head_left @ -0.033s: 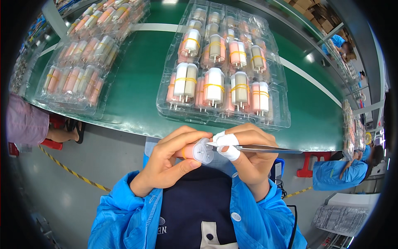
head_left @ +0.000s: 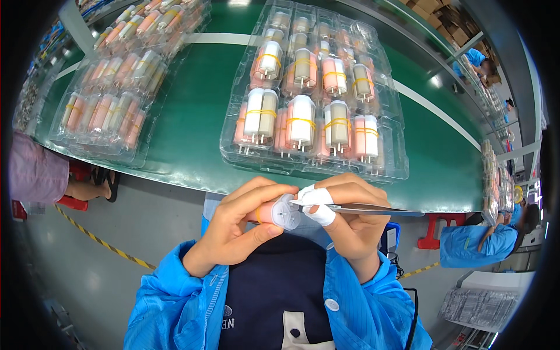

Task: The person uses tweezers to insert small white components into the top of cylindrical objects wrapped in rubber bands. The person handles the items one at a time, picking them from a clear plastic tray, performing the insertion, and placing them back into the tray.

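Holding: my left hand (head_left: 242, 233) is wrapped around a small pink cylinder with a white end cap (head_left: 279, 212), fingers curled over its body and thumb under it, the cap end turned up toward me.
Right hand: my right hand (head_left: 350, 219) pinches a pair of metal tweezers (head_left: 361, 208); thumb and forefinger, both wrapped in white tape, are closed on the shaft, which runs out to my right.
Change: the earlier picture was taken at this same instant, so nothing has shifted between the two; both hands sit exactly as they do there, and the work on the cap end reads as under way, not finished.
Where the cylinder lies: in front of my chest, just off the near edge of the table (head_left: 198, 122), between both hands; the tweezer tip meets the white cap, touching it as far as I can tell.
Pins: two small dark marks show on the cap face; I cannot tell whether the tweezers grip one.
On the table: a clear plastic blister tray (head_left: 396, 169) just beyond my hands holds banded pairs of pink and white cylinders standing pins toward me; a second tray (head_left: 87, 146) lies well to the left.
Nearby: another person's sleeve (head_left: 32, 175) at the left, and a person in a blue coat (head_left: 466, 245) lower right.
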### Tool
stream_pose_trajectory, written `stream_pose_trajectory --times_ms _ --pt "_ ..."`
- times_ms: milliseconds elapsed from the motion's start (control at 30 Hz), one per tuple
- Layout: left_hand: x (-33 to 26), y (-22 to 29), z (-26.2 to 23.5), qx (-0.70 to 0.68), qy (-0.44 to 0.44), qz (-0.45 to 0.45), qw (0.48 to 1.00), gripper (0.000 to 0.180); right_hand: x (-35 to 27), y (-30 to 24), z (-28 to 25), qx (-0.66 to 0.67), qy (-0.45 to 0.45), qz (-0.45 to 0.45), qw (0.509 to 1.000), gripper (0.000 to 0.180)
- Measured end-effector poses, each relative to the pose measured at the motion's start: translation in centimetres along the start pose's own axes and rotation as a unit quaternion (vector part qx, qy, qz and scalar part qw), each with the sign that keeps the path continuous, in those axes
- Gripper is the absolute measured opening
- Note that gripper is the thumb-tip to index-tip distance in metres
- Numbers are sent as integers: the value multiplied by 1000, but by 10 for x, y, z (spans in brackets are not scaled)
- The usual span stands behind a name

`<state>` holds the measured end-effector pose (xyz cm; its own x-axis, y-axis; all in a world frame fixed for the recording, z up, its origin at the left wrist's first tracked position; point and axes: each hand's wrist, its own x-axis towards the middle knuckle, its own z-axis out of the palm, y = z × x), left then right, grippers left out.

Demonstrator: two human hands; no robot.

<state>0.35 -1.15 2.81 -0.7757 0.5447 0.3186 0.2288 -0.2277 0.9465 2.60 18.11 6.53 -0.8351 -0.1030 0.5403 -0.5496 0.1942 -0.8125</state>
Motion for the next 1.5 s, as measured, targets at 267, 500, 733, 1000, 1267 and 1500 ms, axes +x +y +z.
stream_pose_trajectory --times_ms 267,500,733,1000,1267,1500 --pt "2 -2 1 118 -29 41 992 45 10 -12 -10 -69 -95 54 992 14" --pt "6 3 0 168 -25 62 983 46 6 0 -18 92 -8 70 993 17" --pt "-3 -11 14 -24 30 -21 999 58 -10 8 -8 158 95 56 981 26" --pt "-1 -11 11 91 30 50 994 47 -18 0 4 104 107 68 987 21" --pt "0 -18 7 183 25 113 976 45 -18 1 8 94 98 73 988 18" --pt "1 -18 7 203 36 137 969 45 -16 3 8 74 89 49 992 17"
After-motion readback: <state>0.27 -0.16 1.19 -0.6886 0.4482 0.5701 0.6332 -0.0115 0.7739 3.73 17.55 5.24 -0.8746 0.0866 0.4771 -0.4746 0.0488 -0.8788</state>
